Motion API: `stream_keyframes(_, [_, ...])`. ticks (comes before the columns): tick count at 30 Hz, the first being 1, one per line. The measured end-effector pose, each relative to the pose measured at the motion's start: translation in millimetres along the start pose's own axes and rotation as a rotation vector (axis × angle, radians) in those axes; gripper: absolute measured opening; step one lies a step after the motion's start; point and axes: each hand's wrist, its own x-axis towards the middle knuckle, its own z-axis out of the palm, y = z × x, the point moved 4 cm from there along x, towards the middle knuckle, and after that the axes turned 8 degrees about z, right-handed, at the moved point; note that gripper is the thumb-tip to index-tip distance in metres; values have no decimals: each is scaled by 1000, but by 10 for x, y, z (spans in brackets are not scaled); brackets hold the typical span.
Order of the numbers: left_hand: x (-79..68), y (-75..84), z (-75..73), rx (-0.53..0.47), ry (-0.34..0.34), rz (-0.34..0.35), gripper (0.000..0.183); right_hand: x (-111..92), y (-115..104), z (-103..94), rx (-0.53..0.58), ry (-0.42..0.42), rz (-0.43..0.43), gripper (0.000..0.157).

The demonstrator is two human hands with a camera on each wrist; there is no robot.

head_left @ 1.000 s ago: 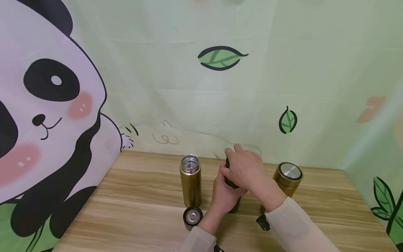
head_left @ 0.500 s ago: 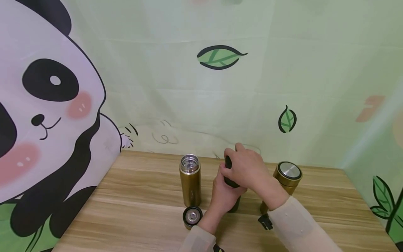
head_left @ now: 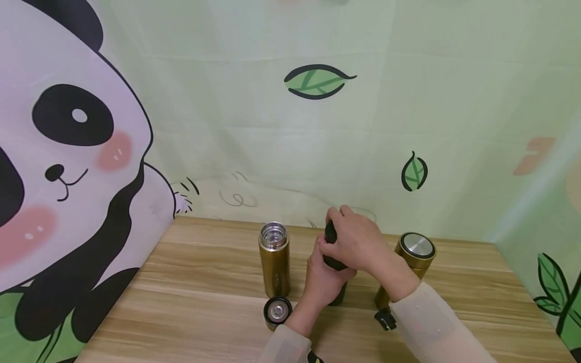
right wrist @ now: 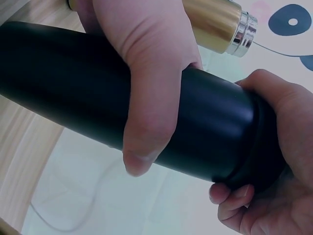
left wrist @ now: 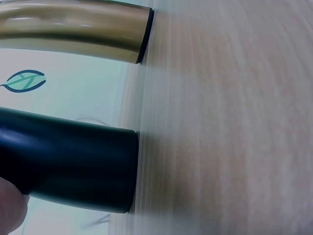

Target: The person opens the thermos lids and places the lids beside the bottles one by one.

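A black vacuum flask (right wrist: pixel 210 127) stands upright on the table between my hands. My left hand (head_left: pixel 324 282) grips its body, with the thumb laid across it in the right wrist view. Over the top, my right hand (head_left: pixel 358 242) holds the black lid (right wrist: pixel 266 147) with curled fingers. In the left wrist view the flask's base (left wrist: pixel 112 171) rests on the wood. To the left stands a gold flask (head_left: pixel 275 272) with its mouth uncovered. Its likely lid (head_left: pixel 278 312) lies underside up in front of it, beside my left wrist.
Another gold flask (head_left: pixel 417 252), topped by a silver-faced lid, stands to the right behind my right forearm. The wood-grain table (head_left: pixel 204 292) meets a pale green cloth backdrop (head_left: pixel 227 101) printed with a panda and leaves. A black wrist strap piece (head_left: pixel 386 319) hangs beneath the right sleeve.
My right hand has turned slightly on the lid and shifted a little to the right, showing more of the black lid's left side. The left hand and flask keep their place.
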Motion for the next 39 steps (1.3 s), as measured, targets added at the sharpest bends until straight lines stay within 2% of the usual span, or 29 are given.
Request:
stream_keyframes(23, [0,50,1,-51,-7,-14,69,9,44,-3,72,-66,-41,41])
stream_keyframes(31, [11,63,-2,-40,-6,-9,68,6,41,-12,73,-78,-51,41])
stream_keyframes(39, [6,53,-3,-46,-6,-2,69,3,62,-14,95,-73,-86,35])
